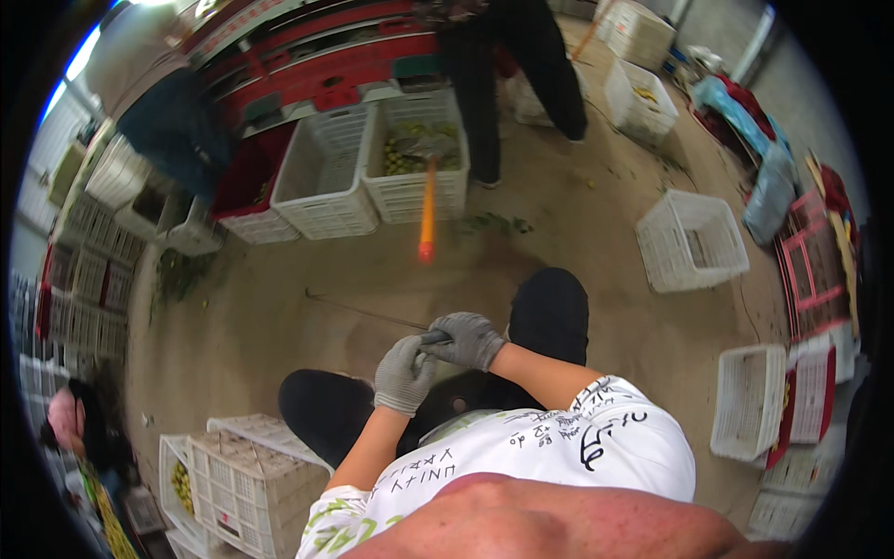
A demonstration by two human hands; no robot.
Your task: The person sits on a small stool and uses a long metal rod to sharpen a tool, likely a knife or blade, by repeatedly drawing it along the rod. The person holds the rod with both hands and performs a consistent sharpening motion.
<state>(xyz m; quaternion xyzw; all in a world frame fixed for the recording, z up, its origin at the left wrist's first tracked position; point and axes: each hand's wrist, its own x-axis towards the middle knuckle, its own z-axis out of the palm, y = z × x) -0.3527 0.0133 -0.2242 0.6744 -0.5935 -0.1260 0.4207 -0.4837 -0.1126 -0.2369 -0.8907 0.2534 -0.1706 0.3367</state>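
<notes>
Both my hands wear grey knit gloves and meet in front of my lap. My right hand [468, 340] is closed around the dark handle [434, 336] of a long thin metal hook. Its slim shaft [363, 314] runs out to the left, ending in a small bend over the floor. My left hand [403, 373] is closed at the handle's near end, its fingertips against it. What lies inside the fingers is hidden.
White crates [326, 219] stand ahead; a neighbouring one [416, 202] holds round green-yellow fruit. Two people stand by the red machine [307, 84]. An orange stick-like shape [427, 214] shows ahead. More crates [691, 270] stand right, with stacked crates [256, 494] at lower left.
</notes>
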